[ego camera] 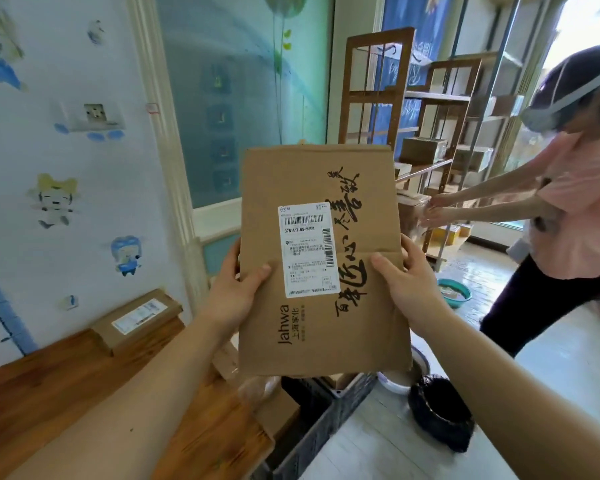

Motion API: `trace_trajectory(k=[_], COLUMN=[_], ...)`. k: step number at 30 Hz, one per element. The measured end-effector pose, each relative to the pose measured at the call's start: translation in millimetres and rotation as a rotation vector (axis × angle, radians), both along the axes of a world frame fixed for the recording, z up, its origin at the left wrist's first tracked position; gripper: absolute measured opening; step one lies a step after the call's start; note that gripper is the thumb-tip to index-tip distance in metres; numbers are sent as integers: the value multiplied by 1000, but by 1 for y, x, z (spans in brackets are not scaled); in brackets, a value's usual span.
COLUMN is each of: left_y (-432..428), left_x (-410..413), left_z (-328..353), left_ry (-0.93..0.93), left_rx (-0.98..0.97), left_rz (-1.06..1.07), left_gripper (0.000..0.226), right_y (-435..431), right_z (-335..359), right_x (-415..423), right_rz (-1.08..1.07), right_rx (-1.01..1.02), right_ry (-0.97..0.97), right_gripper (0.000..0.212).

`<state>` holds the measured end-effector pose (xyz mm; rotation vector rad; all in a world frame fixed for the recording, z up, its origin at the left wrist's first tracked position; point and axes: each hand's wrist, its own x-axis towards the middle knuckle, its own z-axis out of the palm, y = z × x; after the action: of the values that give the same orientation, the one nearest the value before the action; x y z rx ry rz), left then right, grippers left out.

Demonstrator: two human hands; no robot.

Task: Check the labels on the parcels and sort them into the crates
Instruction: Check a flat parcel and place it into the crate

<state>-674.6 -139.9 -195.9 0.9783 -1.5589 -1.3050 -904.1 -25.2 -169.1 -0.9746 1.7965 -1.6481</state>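
Over a black crate (326,420) beside the wooden bench (49,393), left grip (236,292) and right grip (409,285) each clasp one side of the labelled parcel (312,341).

Crate (312,434) below — bare floor (378,445) rightward, person (575,209) beyond.

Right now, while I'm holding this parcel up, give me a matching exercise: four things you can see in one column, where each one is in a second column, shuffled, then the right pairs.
Things
1. large brown cardboard parcel
2. small flat brown cardboard box
3. round teal plastic basin
4. dark plastic crate

Places
A. on the floor at the right, near the person in the pink top
B. gripped between the left hand and right hand
C. low down, just under the raised parcel
D. on the wooden bench at the left

Pairs: 1-B, 2-D, 3-A, 4-C
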Motion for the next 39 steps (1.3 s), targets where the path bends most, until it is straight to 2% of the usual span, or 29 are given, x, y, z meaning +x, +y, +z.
trace_trajectory(k=[5, 14, 18, 21, 23, 29, 33, 36, 39], left_y=[-6, -74, -127, -163, -183, -213, -219, -217, -211], left_x=[-47, -77, -90, -99, -102, -95, -84, -84, -92], left_z=[-10, -27, -41, -47, -49, -60, -78, -90, -103], left_ry=[-2, -64, -103, -106, -104, -90, -86, -115, -154], left_rx=[3, 29, 52, 74, 96, 120, 217, 264, 308], left_rz=[6, 22, 52, 75, 85, 173, 258, 382, 497], left_gripper=[64, 57, 80, 77, 84, 53, 30, 51, 56], right_y=[-12, -97, -149, -190, -219, -278, -310, -334, -357], right_z=[-6, -35, -44, -42, -41, -61, -78, -92, -108], right_x=[-50, -94, -107, -119, -123, -121, -112, -111, -115], right_rz=[22, 65, 62, 79, 106, 181, 270, 381, 485], right_rx=[12, 79, 104, 121, 145, 197, 240, 286, 318], right_ry=[23, -14, 13, 32, 33, 25, 32, 51, 75], right_gripper=[53, 62, 65, 63, 64, 60, 58, 61, 60])
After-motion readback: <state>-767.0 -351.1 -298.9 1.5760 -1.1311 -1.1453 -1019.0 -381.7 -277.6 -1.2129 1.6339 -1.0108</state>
